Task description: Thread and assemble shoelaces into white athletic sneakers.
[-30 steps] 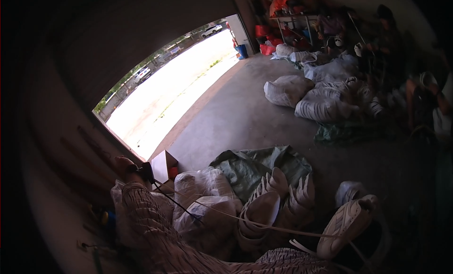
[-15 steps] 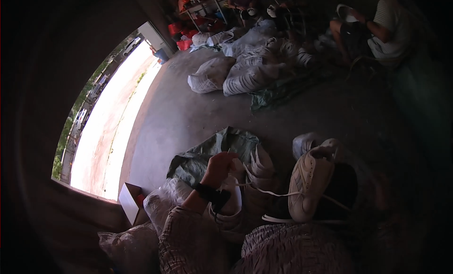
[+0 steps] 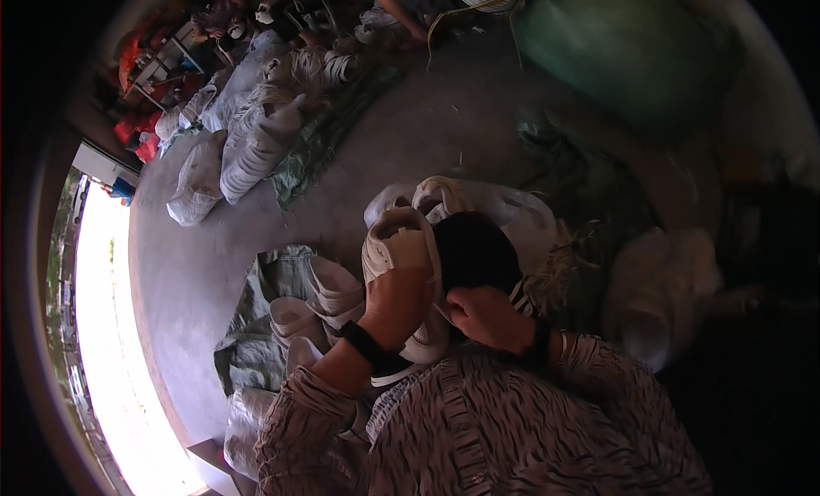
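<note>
A cream lace-up shoe (image 3: 395, 252) stands in front of me with its collar facing away. My left hand (image 3: 401, 299) lies over its lacing area; the back of the hand hides the fingers, so their grip cannot be made out. Close to the shoe's right side is my right hand (image 3: 491, 316), closed with the fingers curled in; whatever it pinches, if anything, is too dark to name. Behind that hand sits a round black object (image 3: 477, 250). Another cream shoe (image 3: 440, 195) is just beyond the first one.
Several pale shoes (image 3: 333, 287) are stacked at my left on a green woven sheet (image 3: 248, 338). Clear plastic bags (image 3: 248, 419) lie below them. Farther off are bagged shoes (image 3: 260, 141) and a large green sack (image 3: 628, 47). A person's arm (image 3: 401, 13) shows at the top.
The view has swung right. My left hand, earlier raised at the left with a white lace stretched to the shoe, is now on the shoe. My right hand now shows clearly beside it.
</note>
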`<action>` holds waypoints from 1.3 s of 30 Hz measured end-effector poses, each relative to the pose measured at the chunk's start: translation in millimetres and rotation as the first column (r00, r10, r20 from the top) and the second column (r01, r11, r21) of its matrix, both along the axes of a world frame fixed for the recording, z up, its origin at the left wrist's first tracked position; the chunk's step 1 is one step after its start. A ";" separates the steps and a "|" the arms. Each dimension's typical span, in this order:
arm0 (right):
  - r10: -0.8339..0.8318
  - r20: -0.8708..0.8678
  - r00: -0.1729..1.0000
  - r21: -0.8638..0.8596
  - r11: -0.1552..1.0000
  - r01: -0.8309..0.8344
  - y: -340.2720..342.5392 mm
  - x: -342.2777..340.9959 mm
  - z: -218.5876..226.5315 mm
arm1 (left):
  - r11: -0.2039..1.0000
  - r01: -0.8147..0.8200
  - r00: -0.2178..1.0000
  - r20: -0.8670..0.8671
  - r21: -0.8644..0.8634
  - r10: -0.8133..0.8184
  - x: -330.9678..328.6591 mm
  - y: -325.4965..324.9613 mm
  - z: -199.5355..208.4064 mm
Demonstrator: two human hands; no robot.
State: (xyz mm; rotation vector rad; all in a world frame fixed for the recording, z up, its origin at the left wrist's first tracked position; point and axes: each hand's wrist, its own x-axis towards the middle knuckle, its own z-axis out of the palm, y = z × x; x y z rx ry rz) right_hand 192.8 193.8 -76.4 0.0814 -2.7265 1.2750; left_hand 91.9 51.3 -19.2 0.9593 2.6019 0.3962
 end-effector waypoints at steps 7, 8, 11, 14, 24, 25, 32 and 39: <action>-0.055 -0.002 0.998 -0.028 0.998 0.055 -4.0 -6.0 2.8 | 0.992 0.074 0.996 0.048 -0.102 -0.070 -2.6 0.0 9.8; -0.056 -0.011 0.998 0.014 0.998 0.056 -5.1 -7.0 2.3 | 0.992 0.079 0.996 0.049 -0.097 -0.074 -2.8 -0.7 9.6; -0.072 0.037 0.997 0.031 0.997 0.071 -9.6 -9.3 -1.6 | 0.992 0.092 0.995 0.048 -0.089 -0.088 -6.5 -1.5 7.7; -0.036 0.086 0.996 0.062 0.998 0.031 -16.9 -11.4 0.8 | 0.991 0.058 0.998 0.010 -0.123 -0.057 4.3 -0.8 7.6; 0.293 0.680 0.672 -0.722 0.429 0.543 -13.7 -23.0 7.5 | 0.995 -0.015 0.999 -0.048 -0.100 0.011 18.9 4.8 2.8; 0.308 0.705 0.638 -0.705 0.399 0.587 -13.8 -23.6 9.1 | 0.998 -0.032 0.999 -0.042 -0.062 0.029 17.4 1.7 2.5; 0.092 0.487 0.869 -0.490 0.852 0.185 -7.3 -21.6 15.0 | 0.998 0.053 0.997 -0.048 -0.037 -0.055 13.6 0.2 -8.7; 0.247 -0.073 0.966 0.478 0.859 -0.184 9.7 -40.1 54.9 | 0.426 -0.698 0.677 0.724 0.575 0.131 2.9 -16.5 -25.4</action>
